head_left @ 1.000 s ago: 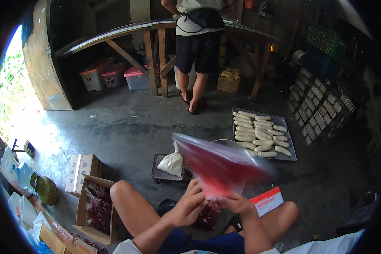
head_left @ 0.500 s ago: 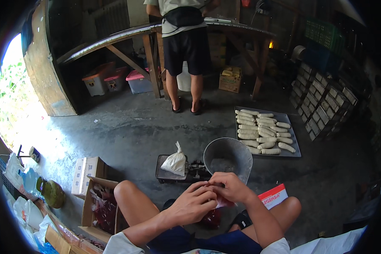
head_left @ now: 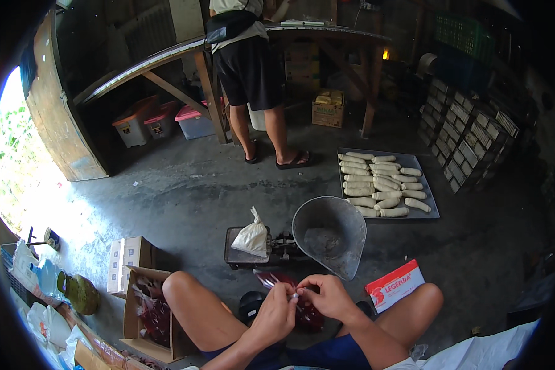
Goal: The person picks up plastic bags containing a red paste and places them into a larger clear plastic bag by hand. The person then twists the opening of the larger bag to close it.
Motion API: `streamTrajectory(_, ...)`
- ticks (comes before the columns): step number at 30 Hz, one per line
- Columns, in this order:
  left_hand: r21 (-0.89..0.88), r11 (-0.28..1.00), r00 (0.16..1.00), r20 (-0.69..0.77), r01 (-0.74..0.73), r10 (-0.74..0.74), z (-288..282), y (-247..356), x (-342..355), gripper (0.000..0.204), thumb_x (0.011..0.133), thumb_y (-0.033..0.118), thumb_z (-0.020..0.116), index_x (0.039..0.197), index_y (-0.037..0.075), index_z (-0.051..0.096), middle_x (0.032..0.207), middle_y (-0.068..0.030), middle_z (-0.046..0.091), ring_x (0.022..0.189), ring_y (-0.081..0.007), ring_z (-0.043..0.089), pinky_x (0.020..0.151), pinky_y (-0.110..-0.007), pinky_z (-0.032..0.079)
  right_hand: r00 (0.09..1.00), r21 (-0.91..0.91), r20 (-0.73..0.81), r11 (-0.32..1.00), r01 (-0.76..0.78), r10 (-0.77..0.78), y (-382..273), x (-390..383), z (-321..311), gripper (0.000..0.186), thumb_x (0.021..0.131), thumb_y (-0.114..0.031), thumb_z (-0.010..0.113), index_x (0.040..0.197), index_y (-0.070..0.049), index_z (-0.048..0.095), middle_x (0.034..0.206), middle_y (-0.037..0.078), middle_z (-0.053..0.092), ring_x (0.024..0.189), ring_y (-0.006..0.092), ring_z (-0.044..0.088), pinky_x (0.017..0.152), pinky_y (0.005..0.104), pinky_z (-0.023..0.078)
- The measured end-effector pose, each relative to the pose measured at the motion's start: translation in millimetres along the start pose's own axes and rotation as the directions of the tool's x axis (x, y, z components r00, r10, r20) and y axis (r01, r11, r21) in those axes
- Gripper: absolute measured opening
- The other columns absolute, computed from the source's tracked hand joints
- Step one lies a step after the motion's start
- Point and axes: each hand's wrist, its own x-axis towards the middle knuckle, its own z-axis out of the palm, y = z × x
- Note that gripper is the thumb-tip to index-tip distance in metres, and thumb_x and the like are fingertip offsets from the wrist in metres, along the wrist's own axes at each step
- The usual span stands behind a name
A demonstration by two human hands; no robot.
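My left hand (head_left: 279, 311) and my right hand (head_left: 327, 297) meet in front of me, fingertips pinched together at the neck of a clear plastic bag (head_left: 309, 318). The bag's dark red contents hang below and behind the fingers, partly hidden by my hands. Its loose, shiny top sticks out to the left of my left fingers. A small pale bit shows between the fingertips, too small to name. Just beyond stands a balance scale (head_left: 235, 256). A tied bag of white powder (head_left: 251, 237) sits on its flat plate, and a big metal scoop pan (head_left: 345, 246) is at its right end.
An open carton (head_left: 132, 302) of similar red bags stands left of my knee, a closed carton (head_left: 122, 266) behind it. By my right knee lies a red and white box (head_left: 393, 285). A tray (head_left: 430, 211) of pale dough rolls lies farther right. Another person (head_left: 250, 74) stands at the long table (head_left: 148, 61).
My hands have come lower, and the bag's loose top now points out to the left. The view has shifted. The other person has stepped and turned at the table.
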Motion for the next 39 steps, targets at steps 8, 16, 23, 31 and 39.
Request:
streamTrajectory(8, -0.908, 0.322, 0.875, 0.091, 0.269, -0.475, 5.3, -31.0, 27.6, 0.015, 0.088, -0.004, 0.066, 0.090, 0.003, 0.053, 0.086, -0.0094, 0.066, 0.079, -0.0162, 0.067, 0.071, -0.027, 0.057, 0.781, -0.367, -0.311, 0.826, 0.428, -0.542, -31.4, 2.9, 11.9, 0.007, 0.081, 0.000, 0.069, 0.088, -0.001, 0.068, 0.081, 0.011, 0.060, 0.070, 0.0268, 0.063, 0.064, 0.0348, 0.052)
streamTrajectory(16, -0.902, 0.385, 0.904, 0.011, 0.193, -0.427, 1.7, 7.9, 28.2, 0.017, 0.086, -0.007, 0.068, 0.089, 0.001, 0.053, 0.091, -0.0153, 0.069, 0.080, -0.0145, 0.067, 0.074, -0.027, 0.057, 0.815, -0.273, -0.320, 0.871, 0.408, -0.482, -47.4, -24.3, -5.7, 0.039, 0.079, 0.007, 0.068, 0.117, -0.001, 0.066, 0.088, 0.011, 0.067, 0.076, 0.0262, 0.068, 0.066, 0.0340, 0.055)
streamTrajectory(23, -0.771, 0.627, 0.969, -0.054, 0.114, -0.243, 2.9, 29.6, 38.9, 0.021, 0.090, -0.007, 0.062, 0.094, 0.002, 0.044, 0.100, -0.0131, 0.064, 0.090, -0.0104, 0.061, 0.078, -0.023, 0.052, 0.806, -0.186, -0.408, 0.904, 0.386, -0.428, -44.5, -25.1, -27.2, 0.047, 0.074, 0.008, 0.072, 0.120, -0.001, 0.065, 0.089, 0.013, 0.072, 0.081, 0.0206, 0.070, 0.069, 0.0300, 0.056)
streamTrajectory(31, -0.484, 0.874, 0.999, -0.022, -0.050, 0.045, 6.7, 43.9, 50.6, 0.018, 0.086, -0.009, 0.059, 0.095, 0.000, 0.046, 0.101, -0.0155, 0.064, 0.084, -0.0146, 0.064, 0.075, -0.027, 0.052, 0.980, 0.608, -0.123, 0.769, 0.199, -0.157, -8.4, -12.1, -44.5, 0.025, 0.086, 0.001, 0.071, 0.109, 0.003, 0.062, 0.104, 0.008, 0.067, 0.095, 0.0129, 0.066, 0.084, 0.0255, 0.054)
streamTrajectory(39, -0.158, 0.966, 0.948, -0.279, -0.202, 0.153, 11.7, 62.8, 44.6, 0.015, 0.082, -0.009, 0.067, 0.088, -0.001, 0.055, 0.094, -0.0169, 0.071, 0.083, -0.0197, 0.070, 0.070, -0.028, 0.055, 0.877, 0.140, -0.396, 0.926, 0.352, -0.274, -14.3, -16.5, -32.4, 0.011, 0.084, 0.001, 0.069, 0.088, 0.004, 0.059, 0.081, 0.008, 0.066, 0.077, 0.0103, 0.067, 0.062, 0.0234, 0.053)
